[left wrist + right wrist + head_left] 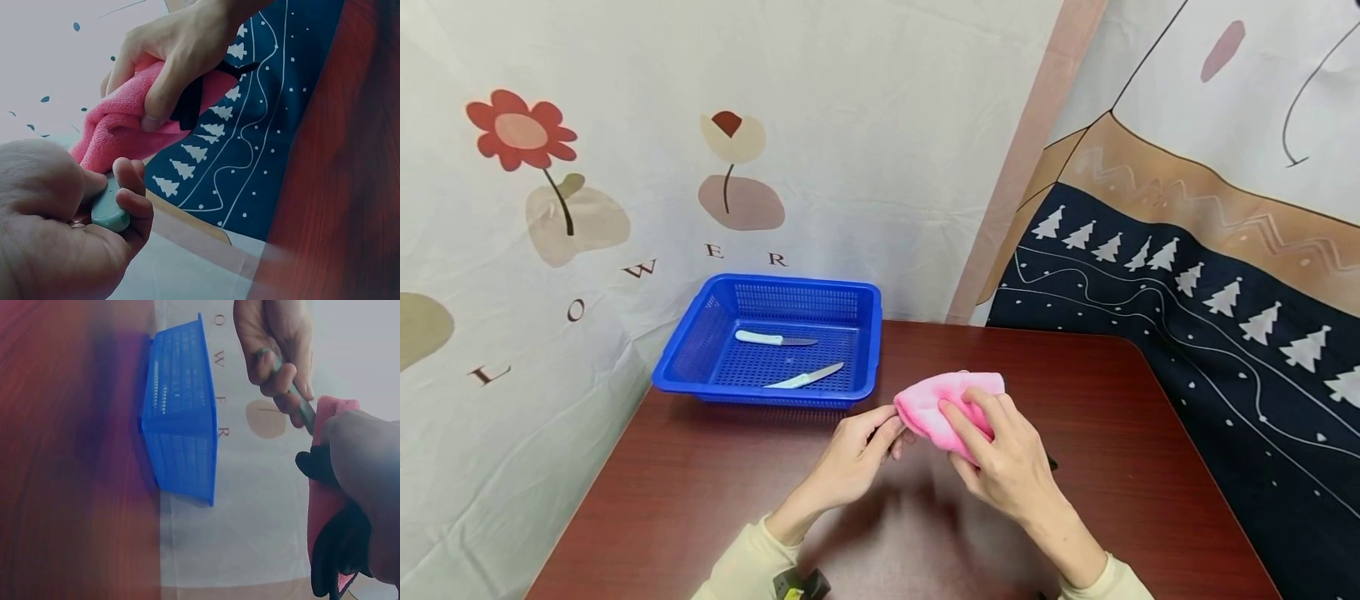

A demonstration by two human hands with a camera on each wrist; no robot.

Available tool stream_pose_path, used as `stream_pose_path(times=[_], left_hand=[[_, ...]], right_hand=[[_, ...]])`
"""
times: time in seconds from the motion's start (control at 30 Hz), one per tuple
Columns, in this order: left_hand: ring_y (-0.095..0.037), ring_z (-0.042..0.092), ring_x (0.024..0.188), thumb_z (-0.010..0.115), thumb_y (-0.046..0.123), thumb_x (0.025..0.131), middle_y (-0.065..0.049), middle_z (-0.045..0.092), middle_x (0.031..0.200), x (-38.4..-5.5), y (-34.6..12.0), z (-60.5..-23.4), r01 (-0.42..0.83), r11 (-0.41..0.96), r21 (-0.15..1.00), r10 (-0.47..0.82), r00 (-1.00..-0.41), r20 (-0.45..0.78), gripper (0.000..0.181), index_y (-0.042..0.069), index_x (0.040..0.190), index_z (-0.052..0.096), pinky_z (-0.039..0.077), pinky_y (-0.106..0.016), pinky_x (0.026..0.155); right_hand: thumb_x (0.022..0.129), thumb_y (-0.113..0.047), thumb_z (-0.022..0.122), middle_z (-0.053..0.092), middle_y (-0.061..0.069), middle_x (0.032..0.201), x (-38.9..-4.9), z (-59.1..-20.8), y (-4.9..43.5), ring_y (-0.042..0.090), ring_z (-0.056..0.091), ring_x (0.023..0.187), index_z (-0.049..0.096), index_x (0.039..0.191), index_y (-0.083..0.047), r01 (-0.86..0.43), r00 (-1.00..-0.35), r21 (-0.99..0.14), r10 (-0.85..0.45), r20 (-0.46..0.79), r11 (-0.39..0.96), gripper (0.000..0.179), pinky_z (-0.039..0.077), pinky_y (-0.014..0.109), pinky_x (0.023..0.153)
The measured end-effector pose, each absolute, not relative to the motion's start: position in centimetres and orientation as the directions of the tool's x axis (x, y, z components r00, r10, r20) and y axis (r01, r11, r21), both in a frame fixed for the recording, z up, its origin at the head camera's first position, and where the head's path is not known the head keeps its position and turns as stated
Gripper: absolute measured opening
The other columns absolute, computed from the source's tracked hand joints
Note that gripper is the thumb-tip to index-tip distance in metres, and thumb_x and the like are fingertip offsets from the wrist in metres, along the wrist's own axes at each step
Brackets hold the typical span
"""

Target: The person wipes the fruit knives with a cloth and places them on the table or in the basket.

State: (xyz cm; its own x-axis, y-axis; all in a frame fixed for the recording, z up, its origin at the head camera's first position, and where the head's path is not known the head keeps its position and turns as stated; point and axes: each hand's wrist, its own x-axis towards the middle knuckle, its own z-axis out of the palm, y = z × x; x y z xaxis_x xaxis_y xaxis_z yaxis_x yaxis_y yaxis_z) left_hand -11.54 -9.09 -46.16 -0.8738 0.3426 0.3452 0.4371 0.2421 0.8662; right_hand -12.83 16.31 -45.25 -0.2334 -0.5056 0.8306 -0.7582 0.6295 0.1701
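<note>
In the head view my left hand point(852, 454) holds a knife by its pale green handle point(110, 209), fingers curled round it. A pink cloth point(936, 408) covers the knife's blade; only a short grey stretch point(306, 415) by the handle shows in the right wrist view. My right hand point(1011, 458) grips the cloth from above, thumb and fingers pressing its folds. Black strips point(189, 106) hang at the cloth beside the right hand. Both hands are raised over the front part of the table.
A blue plastic basket point(767, 396) stands at the table's back left. Inside lie two knives with pale handles, one farther back point(760, 337) and one nearer point(805, 377). The brown table point(1075, 392) meets printed fabric hangings behind and at the right.
</note>
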Motion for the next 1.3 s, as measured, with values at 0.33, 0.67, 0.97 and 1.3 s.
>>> stream_pose_path(times=[0.33, 0.67, 0.97, 1.3], left_hand=[[-0.002, 0.056, 0.07, 0.053, 0.016, 0.12, 0.001, 0.066, 0.076, -11.4, -9.1, -45.8, 0.374, 0.247, 0.894, 0.34, -0.898, 0.281, 0.028, 0.011, 0.109, 0.078, 0.044, -0.019, 0.064], [-0.003, 0.055, 0.07, 0.054, 0.017, 0.12, 0.001, 0.066, 0.076, -11.5, -9.3, -46.0, 0.371, 0.249, 0.895, 0.341, -0.898, 0.277, 0.027, 0.013, 0.108, 0.078, 0.043, -0.019, 0.064], [-0.006, 0.057, 0.071, 0.054, 0.018, 0.12, 0.001, 0.065, 0.077, -11.6, -9.5, -46.3, 0.356, 0.246, 0.901, 0.344, -0.902, 0.262, 0.028, 0.013, 0.107, 0.078, 0.043, -0.019, 0.065], [-0.013, 0.058, 0.071, 0.052, 0.019, 0.121, -0.002, 0.066, 0.078, -11.5, -9.7, -46.3, 0.315, 0.227, 0.922, 0.33, -0.915, 0.231, 0.028, 0.013, 0.111, 0.078, 0.043, -0.02, 0.066]], right_hand=[[0.104, -0.025, 0.057, 0.07, 0.026, 0.123, -13.6, -45.2, 17.8, 0.037, 0.061, 0.093, 0.081, 0.131, -0.007, -0.701, -0.306, 0.125, -0.454, 0.837, 0.702, 0.04, 0.057, 0.045, 0.062], [0.106, -0.03, 0.056, 0.069, 0.026, 0.123, -14.1, -45.2, 19.0, 0.04, 0.061, 0.097, 0.081, 0.134, -0.008, -0.659, -0.371, 0.062, -0.397, 0.84, 0.749, 0.042, 0.058, 0.049, 0.059], [0.086, -0.017, 0.074, 0.069, 0.028, 0.125, -14.4, -45.3, 20.0, 0.044, 0.062, 0.1, 0.079, 0.137, -0.009, -0.627, -0.414, 0.02, -0.356, 0.838, 0.779, 0.051, 0.061, 0.055, 0.06], [0.08, -0.01, 0.079, 0.068, 0.028, 0.125, -14.5, -45.5, 20.6, 0.045, 0.062, 0.102, 0.079, 0.133, -0.007, -0.562, -0.445, -0.034, -0.267, 0.855, 0.826, 0.053, 0.06, 0.058, 0.058]])
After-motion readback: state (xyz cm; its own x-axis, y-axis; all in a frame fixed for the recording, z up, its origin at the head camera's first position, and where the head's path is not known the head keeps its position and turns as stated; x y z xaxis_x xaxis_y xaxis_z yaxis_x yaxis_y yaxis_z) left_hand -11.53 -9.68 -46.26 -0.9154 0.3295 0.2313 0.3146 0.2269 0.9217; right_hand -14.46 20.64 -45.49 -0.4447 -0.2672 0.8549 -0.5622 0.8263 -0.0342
